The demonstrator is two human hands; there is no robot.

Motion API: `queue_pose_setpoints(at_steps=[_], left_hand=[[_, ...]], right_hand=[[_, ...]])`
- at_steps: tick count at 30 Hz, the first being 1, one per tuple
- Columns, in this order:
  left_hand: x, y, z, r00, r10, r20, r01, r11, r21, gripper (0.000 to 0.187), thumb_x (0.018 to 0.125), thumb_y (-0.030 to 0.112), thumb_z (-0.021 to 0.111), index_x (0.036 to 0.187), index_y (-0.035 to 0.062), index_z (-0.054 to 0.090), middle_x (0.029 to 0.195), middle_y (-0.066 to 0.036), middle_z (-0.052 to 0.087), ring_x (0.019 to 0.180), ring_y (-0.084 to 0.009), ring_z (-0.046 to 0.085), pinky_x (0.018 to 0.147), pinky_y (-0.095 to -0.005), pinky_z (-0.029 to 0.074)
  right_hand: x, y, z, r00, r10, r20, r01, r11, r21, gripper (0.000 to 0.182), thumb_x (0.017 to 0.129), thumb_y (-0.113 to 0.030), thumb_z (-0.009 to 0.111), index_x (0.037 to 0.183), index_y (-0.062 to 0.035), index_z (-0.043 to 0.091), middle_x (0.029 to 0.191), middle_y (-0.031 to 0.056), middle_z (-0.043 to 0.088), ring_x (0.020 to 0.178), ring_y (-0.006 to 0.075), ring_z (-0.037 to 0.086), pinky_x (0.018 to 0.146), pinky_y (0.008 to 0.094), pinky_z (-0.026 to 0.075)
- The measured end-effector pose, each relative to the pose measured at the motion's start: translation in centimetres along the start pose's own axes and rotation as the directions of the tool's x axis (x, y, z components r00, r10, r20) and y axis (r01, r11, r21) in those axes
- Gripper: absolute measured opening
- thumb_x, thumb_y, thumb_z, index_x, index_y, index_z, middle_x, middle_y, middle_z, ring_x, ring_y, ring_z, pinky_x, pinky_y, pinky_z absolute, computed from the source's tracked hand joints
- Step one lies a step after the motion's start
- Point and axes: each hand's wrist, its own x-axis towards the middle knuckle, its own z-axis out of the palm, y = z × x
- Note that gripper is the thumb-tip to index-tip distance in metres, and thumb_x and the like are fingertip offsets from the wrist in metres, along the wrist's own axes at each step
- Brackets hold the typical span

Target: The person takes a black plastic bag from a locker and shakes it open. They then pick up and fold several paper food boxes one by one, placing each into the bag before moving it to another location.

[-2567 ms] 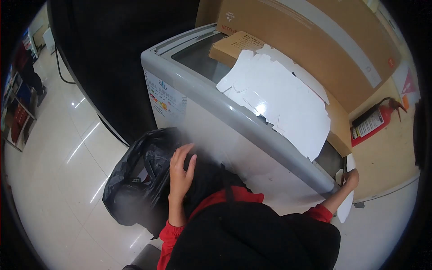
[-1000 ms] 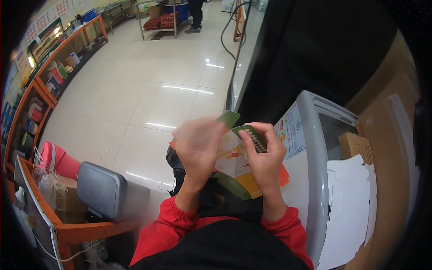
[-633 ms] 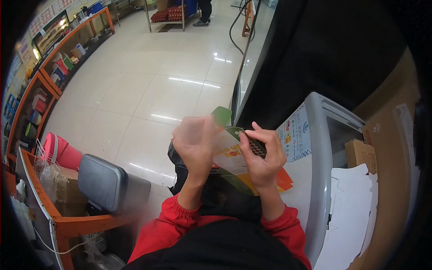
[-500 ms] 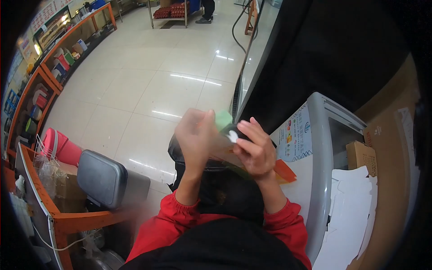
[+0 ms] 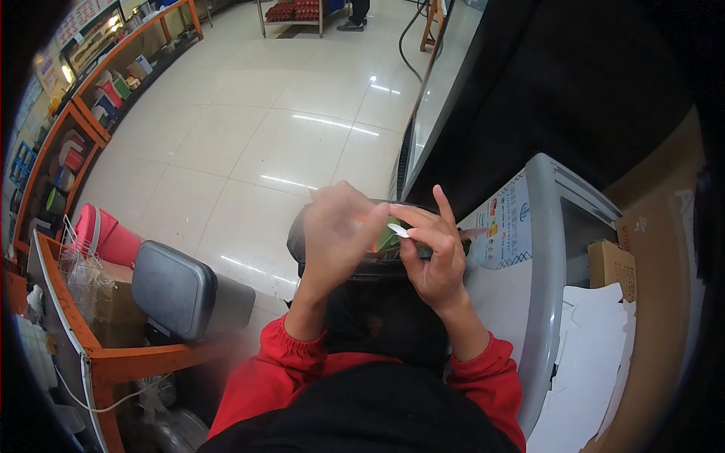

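Observation:
Both my hands are raised close together over a dark, black-lined container (image 5: pixel 297 243). Between thumb and index finger of my right hand (image 5: pixel 436 260) is a small, flat white piece (image 5: pixel 398 230), while its little finger points up. My left hand (image 5: pixel 340 240) is bent toward the right one and smeared by motion, its fingertips close to the white piece. I cannot tell what the left fingers hold. Behind and below the fingers shows a patch of green material (image 5: pixel 387 241), partly hidden by the hands.
A grey lidded bin (image 5: pixel 175 287) and a pink bucket (image 5: pixel 113 238) stand at left by an orange-framed counter (image 5: pixel 143 365). A grey-white appliance (image 5: pixel 545 226), a small carton (image 5: pixel 610 266) and white cardboard (image 5: pixel 589 347) are at right. A person's shoe (image 5: pixel 350 26) shows far off.
The view has shifted slightly. My right hand has turned, its little finger now raised, and still pinches the white piece. The green material no longer stands up between my hands.

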Motion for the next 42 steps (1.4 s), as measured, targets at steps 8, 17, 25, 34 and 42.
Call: queue_pose_setpoints(at_steps=[8,17,25,34,42], left_hand=[[-0.1,1.1,-0.2,0.898,0.398,0.185,-0.420,0.902,0.096,0.013,0.074,0.013,0.061,0.065,0.0051,0.055,0.062,-0.002,0.047,0.061,-0.0136,0.040,0.062,-0.0307,0.031],[-0.6,0.0,-0.2,0.524,0.769,-0.366,-0.577,0.637,0.511,0.024,0.075,0.023,0.044,0.054,0.0117,0.038,0.058,-0.004,0.050,0.055,-0.0189,0.038,0.060,-0.0329,0.032],[-0.2,3.2,-1.0,0.961,-0.224,0.159,0.225,0.974,0.016,0.014,0.086,0.013,0.054,0.080,0.0010,0.051,0.078,-0.008,0.053,0.069,-0.0116,0.048,0.062,-0.0235,0.038],[-0.7,-0.9,0.4,0.946,-0.323,0.026,0.289,0.805,-0.519,0.015,0.090,0.015,0.051,0.082,0.0026,0.047,0.076,0.001,0.048,0.070,-0.0031,0.044,0.060,-0.0195,0.039],[-1.4,1.9,0.6,0.990,-0.119,0.073,0.139,0.818,-0.558,0.043,0.076,-0.003,0.065,0.116,-0.0032,0.048,0.099,-0.010,0.061,0.092,-0.0148,0.058,0.080,-0.0251,0.046]], right_hand=[[1.1,-1.4,-3.1,0.807,0.430,0.405,-0.589,0.641,0.492,0.021,0.078,0.004,0.061,0.094,-0.0025,0.049,0.089,0.0071,0.056,0.086,0.0167,0.058,0.091,0.0353,0.043],[-0.8,-4.5,1.5,0.979,0.178,0.103,-0.195,0.963,0.185,0.020,0.087,-0.020,0.055,0.093,-0.0019,0.059,0.095,0.0101,0.062,0.092,0.0236,0.057,0.092,0.0436,0.039],[-0.1,-1.2,-0.5,0.712,0.694,-0.110,-0.626,0.697,0.350,0.018,0.092,-0.016,0.048,0.086,-0.0016,0.058,0.070,0.0050,0.050,0.066,0.0111,0.042,0.061,0.0248,0.035],[1.0,-1.9,-0.5,0.919,0.383,0.091,-0.392,0.914,0.108,0.038,0.075,-0.021,0.069,0.106,-0.0041,0.054,0.106,0.0098,0.053,0.094,0.0247,0.051,0.084,0.0331,0.040],[-0.5,-2.7,-1.3,0.851,0.510,-0.124,-0.407,0.790,0.458,0.025,0.077,-0.006,0.068,0.097,0.0013,0.055,0.098,0.0166,0.062,0.087,0.0211,0.062,0.078,0.0273,0.049]])
